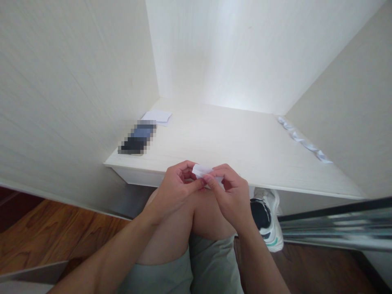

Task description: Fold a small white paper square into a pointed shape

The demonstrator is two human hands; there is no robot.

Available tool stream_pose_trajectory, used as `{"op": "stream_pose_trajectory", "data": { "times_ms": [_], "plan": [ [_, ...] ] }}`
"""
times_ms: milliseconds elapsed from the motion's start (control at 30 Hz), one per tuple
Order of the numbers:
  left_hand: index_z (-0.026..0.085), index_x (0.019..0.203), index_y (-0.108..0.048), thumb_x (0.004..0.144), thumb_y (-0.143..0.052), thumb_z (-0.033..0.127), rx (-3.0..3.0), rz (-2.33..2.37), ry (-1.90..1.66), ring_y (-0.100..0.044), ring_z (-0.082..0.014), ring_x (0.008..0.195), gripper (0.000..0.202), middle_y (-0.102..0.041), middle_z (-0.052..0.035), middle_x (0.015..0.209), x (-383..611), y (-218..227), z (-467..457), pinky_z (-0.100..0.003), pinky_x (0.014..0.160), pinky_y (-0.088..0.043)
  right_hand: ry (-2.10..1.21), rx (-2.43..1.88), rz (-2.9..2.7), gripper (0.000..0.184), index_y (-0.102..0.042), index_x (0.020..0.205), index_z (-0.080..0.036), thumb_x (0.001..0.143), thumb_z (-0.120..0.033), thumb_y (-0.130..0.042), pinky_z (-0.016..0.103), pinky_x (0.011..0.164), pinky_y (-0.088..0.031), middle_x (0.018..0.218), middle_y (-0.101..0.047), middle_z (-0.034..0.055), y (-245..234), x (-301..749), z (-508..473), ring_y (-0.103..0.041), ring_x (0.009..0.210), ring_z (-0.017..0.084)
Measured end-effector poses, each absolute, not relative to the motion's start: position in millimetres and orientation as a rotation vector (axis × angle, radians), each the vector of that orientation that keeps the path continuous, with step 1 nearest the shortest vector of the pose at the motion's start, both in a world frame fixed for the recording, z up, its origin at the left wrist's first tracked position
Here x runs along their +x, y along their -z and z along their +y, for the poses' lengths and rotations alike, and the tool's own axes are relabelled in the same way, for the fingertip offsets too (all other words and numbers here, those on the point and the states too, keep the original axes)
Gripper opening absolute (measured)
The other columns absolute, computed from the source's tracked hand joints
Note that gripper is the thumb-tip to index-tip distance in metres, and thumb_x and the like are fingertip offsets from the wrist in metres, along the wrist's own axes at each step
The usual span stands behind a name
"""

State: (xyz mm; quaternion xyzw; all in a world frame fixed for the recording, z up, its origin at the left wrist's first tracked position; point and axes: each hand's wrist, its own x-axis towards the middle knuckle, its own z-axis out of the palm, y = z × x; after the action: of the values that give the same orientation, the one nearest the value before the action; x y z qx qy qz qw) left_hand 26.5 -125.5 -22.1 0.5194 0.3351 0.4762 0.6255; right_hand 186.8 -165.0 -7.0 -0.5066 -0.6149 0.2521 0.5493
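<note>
Head view: left hand (176, 185) and right hand (232, 192) pinch white paper (200, 170), probably light and easily creased; best held by its edges.

"What are the things held up by?"

"By a pale shelf (220, 139), closed in by pale boards (214, 53)."

"What is seen on the left?"

"White paper (157, 116) is laid near the back, and a dark, flat thing (137, 139), blurred into squares, is laid just in front."

"And on the right?"

"Little crumpled white bits (308, 145) are set in a row along the side."
</note>
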Motion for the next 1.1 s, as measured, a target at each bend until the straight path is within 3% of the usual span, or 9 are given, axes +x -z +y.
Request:
{"op": "stream_pose_trajectory", "data": {
  "times_ms": [100, 333, 567, 900, 1100],
  "plan": [
    [0.017, 0.091, -0.075, 0.072, -0.092, 0.019, 1.214, 0.792, -1.138, -0.071, -0.0143, 0.076, 0.025, -0.077, -0.0015, 0.084, 27.8, 18.0, -128.3, -0.022, 0.069, -0.057, -0.746, -1.242, -1.283, 0.011, -0.07, 0.082, -0.023, 0.086, -0.029, -0.079, 0.03, 0.064, -0.048, 0.078, -0.068, -0.0006, 8.3, 178.5, -163.9, -0.061, 0.072, 0.017],
    [0.016, 0.092, -0.073, 0.076, -0.086, 0.016, 1.236, 0.816, -1.242, -0.076, -0.0178, 0.084, 0.02, -0.079, -0.0025, 0.088, 29.2, 18.5, -132.7, -0.026, 0.074, -0.063, -0.877, -1.206, -1.056, 0.036, -0.062, 0.101, -0.024, 0.076, -0.03, -0.087, 0.033, 0.076, -0.055, 0.092, -0.069, 0.0004, 11.3, 173.6, -163.7, -0.068, 0.087, 0.019],
    [0.016, 0.099, -0.073, 0.08, -0.086, 0.021, 1.221, 0.723, -1.19, -0.076, -0.0186, 0.091, 0.023, -0.079, -0.0048, 0.096, 30.8, 15.6, -134.1, -0.028, 0.083, -0.062, -0.82, -1.245, -1.043, 0.031, -0.063, 0.093, -0.023, 0.073, -0.028, -0.087, 0.031, 0.07, -0.055, 0.088, -0.071, 0.0008, 10.8, 181.2, -162.9, -0.068, 0.081, 0.019],
    [0.017, 0.092, -0.078, 0.08, -0.088, 0.027, 1.249, 0.865, -1.246, -0.078, -0.0201, 0.083, 0.018, -0.08, -0.0036, 0.088, 31.2, 18.3, -132.7, -0.027, 0.073, -0.065, -0.806, -1.277, -1.053, 0.03, -0.066, 0.093, -0.023, 0.073, -0.03, -0.088, 0.033, 0.074, -0.059, 0.087, -0.074, 0.0023, 13.0, 179.6, -165.8, -0.072, 0.083, 0.02],
    [0.02, 0.104, -0.077, 0.081, -0.087, 0.03, 1.278, 0.99, -1.294, -0.076, -0.0194, 0.08, 0.028, -0.079, -0.0044, 0.089, 33.9, 18.1, -137.9, -0.025, 0.067, -0.063, -0.778, -1.342, -1.029, 0.029, -0.069, 0.092, -0.022, 0.073, -0.033, -0.088, 0.032, 0.066, -0.058, 0.085, -0.076, 0.0032, 11.7, 180.0, -168.3, -0.07, 0.074, 0.019]
  ]
}}
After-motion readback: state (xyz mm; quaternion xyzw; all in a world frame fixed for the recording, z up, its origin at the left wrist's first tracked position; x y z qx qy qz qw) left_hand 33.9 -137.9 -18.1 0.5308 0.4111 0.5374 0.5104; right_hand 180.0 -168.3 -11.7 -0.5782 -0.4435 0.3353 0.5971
